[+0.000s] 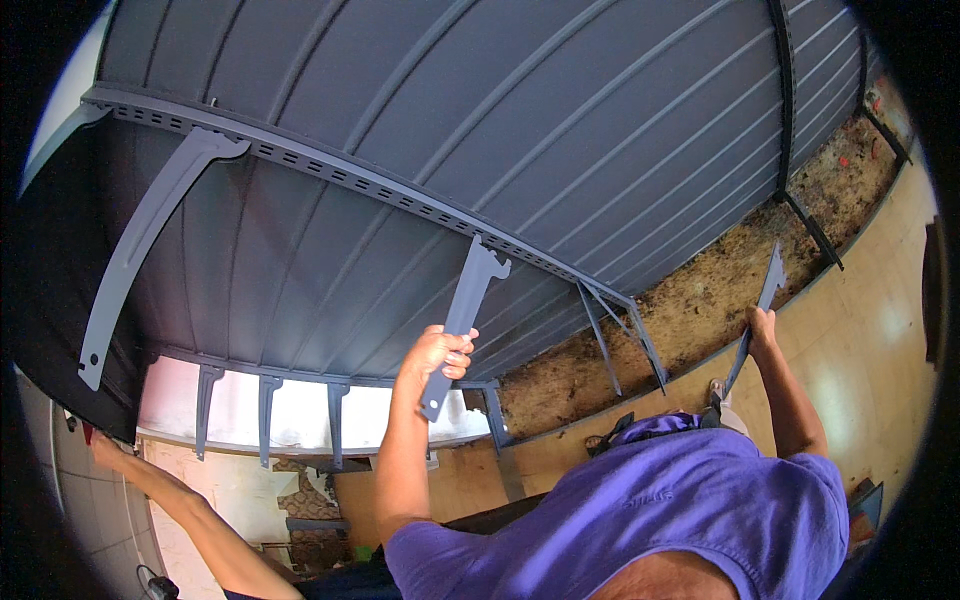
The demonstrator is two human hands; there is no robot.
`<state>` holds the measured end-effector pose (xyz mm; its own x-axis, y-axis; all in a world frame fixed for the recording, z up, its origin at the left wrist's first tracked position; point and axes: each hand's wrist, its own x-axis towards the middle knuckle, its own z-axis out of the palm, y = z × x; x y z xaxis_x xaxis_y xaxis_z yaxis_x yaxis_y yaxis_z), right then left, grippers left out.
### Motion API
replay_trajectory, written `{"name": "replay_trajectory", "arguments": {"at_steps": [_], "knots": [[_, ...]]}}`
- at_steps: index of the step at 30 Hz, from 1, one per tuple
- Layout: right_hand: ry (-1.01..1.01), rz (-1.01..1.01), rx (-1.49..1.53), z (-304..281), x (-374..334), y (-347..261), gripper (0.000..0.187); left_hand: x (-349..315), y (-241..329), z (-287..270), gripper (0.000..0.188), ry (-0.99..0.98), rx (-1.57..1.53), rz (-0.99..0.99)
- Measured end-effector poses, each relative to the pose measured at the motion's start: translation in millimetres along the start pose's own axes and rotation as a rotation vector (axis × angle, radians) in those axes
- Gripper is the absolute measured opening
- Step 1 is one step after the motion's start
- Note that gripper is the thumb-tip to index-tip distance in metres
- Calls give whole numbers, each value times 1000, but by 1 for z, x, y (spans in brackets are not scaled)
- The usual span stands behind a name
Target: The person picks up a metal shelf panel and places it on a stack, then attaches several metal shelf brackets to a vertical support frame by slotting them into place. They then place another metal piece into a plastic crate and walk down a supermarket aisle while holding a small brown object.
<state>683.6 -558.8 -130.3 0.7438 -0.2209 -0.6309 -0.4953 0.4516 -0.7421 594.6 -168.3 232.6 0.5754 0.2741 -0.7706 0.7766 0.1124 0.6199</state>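
Observation:
In my left hand (440, 354) is a grey metal shelf bracket (464, 300), fingers wrapped round its lower half. Its hooked end overlaps the slotted grey upright (400, 203) in view; whether it touches, I cannot tell. My right hand (762, 326) grips a second grey shelf bracket (769, 284) out to the right, its notched end pointing away from me. Another bracket (150, 235) extends from the same upright at the left. Behind them spread grey ribbed metal panels (430, 90).
Several brackets (265, 415) project from a farther rail at lower left. A leg frame (640, 345) stands near a stained brown floor strip (690, 310), beside wood-look flooring (870, 330). Another person's arm (190, 510) reaches in at lower left. My foot (717, 390) shows at right.

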Motion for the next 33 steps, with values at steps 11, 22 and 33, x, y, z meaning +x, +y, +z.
{"name": "replay_trajectory", "arguments": {"at_steps": [11, 22, 33], "knots": [[-105, -2, 124, -15, -9, 6, 19, -31, -44, 29, 22, -56, 101, -11], [205, 75, 374, -133, -84, -37, 11, 130, -134, 221, 33, -780, 134, -320], [297, -102, 592, -321, -128, -78, 30, 85, -148, 469, 32, -958, 506, -208]]}}
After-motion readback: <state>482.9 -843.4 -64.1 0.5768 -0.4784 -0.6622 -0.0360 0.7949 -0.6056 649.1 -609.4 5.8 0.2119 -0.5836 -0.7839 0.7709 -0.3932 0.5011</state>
